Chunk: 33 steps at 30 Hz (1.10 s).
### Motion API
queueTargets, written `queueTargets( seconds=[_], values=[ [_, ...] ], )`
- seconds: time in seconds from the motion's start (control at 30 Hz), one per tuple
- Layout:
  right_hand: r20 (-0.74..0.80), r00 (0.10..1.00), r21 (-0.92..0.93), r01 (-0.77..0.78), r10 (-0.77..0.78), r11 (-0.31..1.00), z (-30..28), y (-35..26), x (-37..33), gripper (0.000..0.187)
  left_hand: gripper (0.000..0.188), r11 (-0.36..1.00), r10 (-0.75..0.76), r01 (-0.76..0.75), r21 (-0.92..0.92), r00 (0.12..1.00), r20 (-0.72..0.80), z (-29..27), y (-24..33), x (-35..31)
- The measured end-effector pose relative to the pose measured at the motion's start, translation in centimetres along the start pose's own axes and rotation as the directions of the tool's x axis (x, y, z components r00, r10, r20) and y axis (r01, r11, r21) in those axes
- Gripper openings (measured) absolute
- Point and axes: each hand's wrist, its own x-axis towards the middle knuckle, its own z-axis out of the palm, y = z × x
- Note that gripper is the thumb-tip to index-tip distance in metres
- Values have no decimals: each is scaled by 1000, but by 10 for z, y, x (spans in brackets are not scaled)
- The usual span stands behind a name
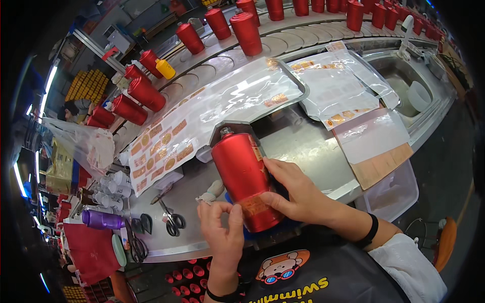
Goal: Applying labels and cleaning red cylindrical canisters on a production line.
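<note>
A glossy red bottle point(241, 169) with a narrow metallic neck leans in front of me, its neck pointing away. My right hand point(298, 194) grips its right side, with the thumb across a gold label point(252, 204) near the base and the fingers along the edge beside another gold label point(256, 151). To the left of the base, my left hand point(222, 230) is closed, fingers curled toward the thumb. What it holds, if anything, is hidden. A small whitish cloth wad point(212, 191) shows just beyond its fingertips. Behind the bottle's neck stands a dark angled holder point(230, 126).
Sheets of gold stickers point(166, 144) cover the steel table point(298, 146). Beyond them, several red bottles point(246, 33) line a conveyor point(298, 38). Scissors point(172, 219) and a purple bottle point(102, 219) lie left; a sink point(404, 83) and wooden board point(381, 164) are right.
</note>
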Motion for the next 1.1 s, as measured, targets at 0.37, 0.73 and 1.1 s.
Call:
queueTargets(
  seconds=[0.37, 0.73, 1.1],
  values=[
    [0, 1000, -32, -19, 19, 999, 2, -8, 1, 77, 12, 999, 36, -36, -5, 998, -47, 1, 0, 0],
    [3, 1000, -98, -25, 25, 995, 4, -13, 3, 77, 14, 999, 27, -27, -37, 1000, -10, 3, -2, 1],
    [24, 999, -4, -46, 46, 999, 3, -7, 1, 74, 15, 999, 34, -34, -23, 999, -23, 4, -3, 0]
  ],
)
